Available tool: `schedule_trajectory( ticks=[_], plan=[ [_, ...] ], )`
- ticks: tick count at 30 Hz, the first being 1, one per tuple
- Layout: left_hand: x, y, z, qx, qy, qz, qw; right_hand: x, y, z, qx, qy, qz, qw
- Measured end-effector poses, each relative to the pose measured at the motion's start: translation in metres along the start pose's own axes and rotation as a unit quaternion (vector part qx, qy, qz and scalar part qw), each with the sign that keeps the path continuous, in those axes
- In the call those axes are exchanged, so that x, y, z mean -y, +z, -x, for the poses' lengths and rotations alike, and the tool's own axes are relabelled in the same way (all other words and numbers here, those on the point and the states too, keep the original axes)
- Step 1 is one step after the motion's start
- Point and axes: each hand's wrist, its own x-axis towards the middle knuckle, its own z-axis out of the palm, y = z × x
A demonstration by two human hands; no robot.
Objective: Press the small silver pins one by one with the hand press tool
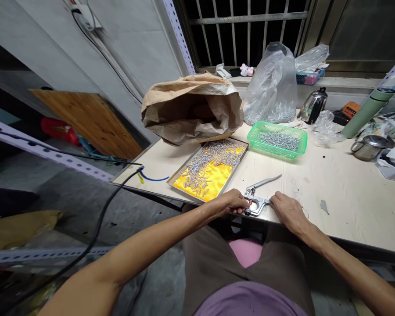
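Observation:
A silver hand-press plier (pixel 257 202) with a C-shaped jaw, a small spring and a long raised handle lies at the table's front edge. My right hand (pixel 289 212) is closed around the end of its lower handle. My left hand (pixel 234 202) is closed in a pinch at the left side of the jaw, close to a tiny red part. What its fingertips hold is too small to make out. Just behind my left hand is a shallow tray (pixel 223 192) with a yellow cloth lining (pixel 216 176), covered with many small metal pins (pixel 202 164).
A green plastic basket (pixel 303 147) of metal pieces stands behind the plier. Farther back are an open brown paper bag (pixel 192 109) and a filled clear plastic bag (pixel 270 87). A steel cup (pixel 370 147) and green bottle (pixel 367 114) stand right. A black cable (pixel 102 219) hangs left.

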Motion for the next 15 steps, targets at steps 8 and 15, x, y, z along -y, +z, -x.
schedule_trajectory(
  ticks=[8, 15],
  plan=[
    [-0.002, 0.003, 0.002, -0.015, -0.001, -0.028, 0.999, 0.0, 0.003, -0.002, 0.007, -0.01, -0.007, 1.0],
    [0.007, 0.001, -0.007, 0.005, 0.022, -0.008, 1.0, -0.024, -0.006, -0.008, -0.015, -0.04, -0.105, 0.994]
  ],
)
